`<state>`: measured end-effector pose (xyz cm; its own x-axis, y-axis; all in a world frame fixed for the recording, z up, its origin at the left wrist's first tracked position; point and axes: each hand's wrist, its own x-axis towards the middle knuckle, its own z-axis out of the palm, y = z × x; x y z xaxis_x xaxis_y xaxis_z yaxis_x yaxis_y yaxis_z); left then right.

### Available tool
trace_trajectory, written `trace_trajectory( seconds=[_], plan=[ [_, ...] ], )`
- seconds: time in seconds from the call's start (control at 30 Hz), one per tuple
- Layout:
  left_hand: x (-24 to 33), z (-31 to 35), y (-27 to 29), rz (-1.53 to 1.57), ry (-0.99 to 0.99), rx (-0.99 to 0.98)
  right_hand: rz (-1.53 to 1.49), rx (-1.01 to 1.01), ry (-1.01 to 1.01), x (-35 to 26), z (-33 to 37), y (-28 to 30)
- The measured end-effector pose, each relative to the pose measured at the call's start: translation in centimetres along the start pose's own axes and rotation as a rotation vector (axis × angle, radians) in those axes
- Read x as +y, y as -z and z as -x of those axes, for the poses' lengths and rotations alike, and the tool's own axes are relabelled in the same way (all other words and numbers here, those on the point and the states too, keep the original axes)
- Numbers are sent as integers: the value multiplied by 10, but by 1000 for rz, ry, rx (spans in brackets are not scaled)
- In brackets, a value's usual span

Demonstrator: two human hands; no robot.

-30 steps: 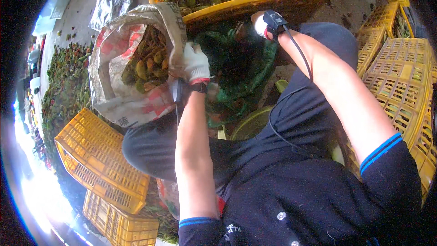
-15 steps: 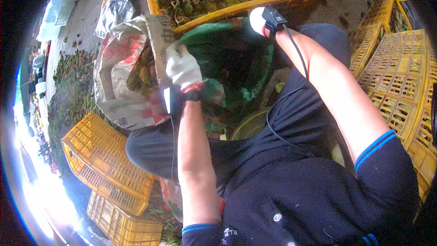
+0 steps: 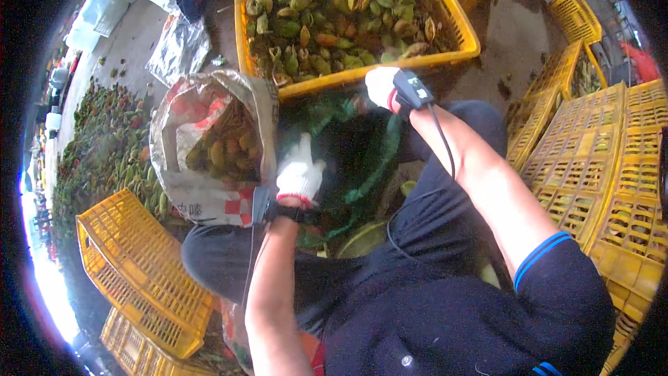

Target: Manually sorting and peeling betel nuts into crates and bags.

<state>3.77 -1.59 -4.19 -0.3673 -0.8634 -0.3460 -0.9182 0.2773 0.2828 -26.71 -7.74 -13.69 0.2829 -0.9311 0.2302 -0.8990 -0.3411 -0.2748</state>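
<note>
My left hand [image 3: 300, 170], in a white knitted glove, is over the dark mouth of a green net bag [image 3: 369, 191]. Its fingers are stretched apart, with nothing visible in them. At the far right rim of the net, my right hand [image 3: 383, 88], also gloved, is closed on the netting; its fingertips are hidden. Left of my left hand stands a white woven sack [image 3: 268, 115] with red print. Its mouth gapes, and brownish-green husked fruits [image 3: 226, 146] lie inside. Both wrists carry a dark strap with a small box and cable.
A yellow crate [image 3: 470, 45] of green and brown husked fruits stands just beyond the net. Stacked yellow crates [image 3: 577, 160] line the right side, and others [image 3: 142, 264] lean at lower left. Loose fruits [image 3: 104, 146] spread across the floor at left; silvery plastic [image 3: 179, 49] lies beyond the sack.
My left hand has let go of the sack's rim and moved right over the net, its fingers spreading. My right hand stays at the net's rim. The view has shifted, showing more of the crate.
</note>
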Motion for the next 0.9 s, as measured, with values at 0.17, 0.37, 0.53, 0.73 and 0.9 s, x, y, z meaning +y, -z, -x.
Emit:
trace_trajectory(
  seconds=[0.17,0.37,0.53,0.73,0.9],
  plan=[
    [34,16,46,394,-38,-45,61,-542,-111,-13,-47,129],
    [34,3,62,947,-94,-144,-179,-292,-237,13,-99,115],
    [25,-9,52,1062,-43,-67,-53,-212,-241,-4,-145,70],
    [17,-22,40,1011,-12,13,24,-191,-228,-33,-169,28],
    [22,-31,37,1101,-40,63,-4,-99,-206,-27,-163,45]
  ],
)
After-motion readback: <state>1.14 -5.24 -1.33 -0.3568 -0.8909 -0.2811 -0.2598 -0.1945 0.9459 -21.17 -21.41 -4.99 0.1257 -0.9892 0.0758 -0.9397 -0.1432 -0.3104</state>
